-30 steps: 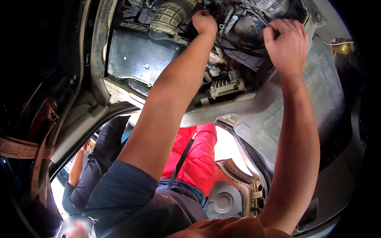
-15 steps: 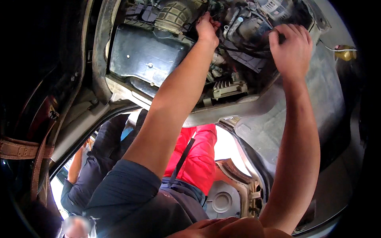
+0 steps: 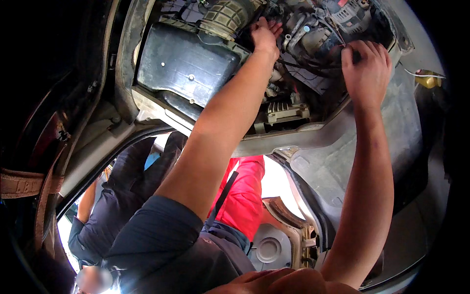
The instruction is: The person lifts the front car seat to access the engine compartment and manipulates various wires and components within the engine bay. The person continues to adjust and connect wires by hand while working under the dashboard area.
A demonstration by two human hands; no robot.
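My left hand [image 3: 267, 38] reaches into the opened engine bay, beside the ribbed air intake duct [image 3: 228, 18]. Its fingers are stretched out and slightly apart, with nothing seen in them. Farther right, my right hand [image 3: 368, 71] is bent over the bay's right edge, fingers curled toward the thumb. A thin cable [image 3: 338, 35] runs up to its fingertips; what the fingers hold is hidden. Between the hands lie a metal engine part with a bracket [image 3: 313, 38] and dark hoses. The black air filter box [image 3: 188, 63] sits left of my left forearm.
A finned metal unit [image 3: 286, 112] is at the bay's near edge, and an alternator-like part [image 3: 348, 17] at the far right. A yellow object [image 3: 428, 80] lies by a white cord. Another person in dark clothes [image 3: 120, 191] is at lower left, near red trousers [image 3: 242, 196].
The fingers of my left hand have uncurled and spread out. My right hand stays curled near the same cable. The whole view has shifted slightly.
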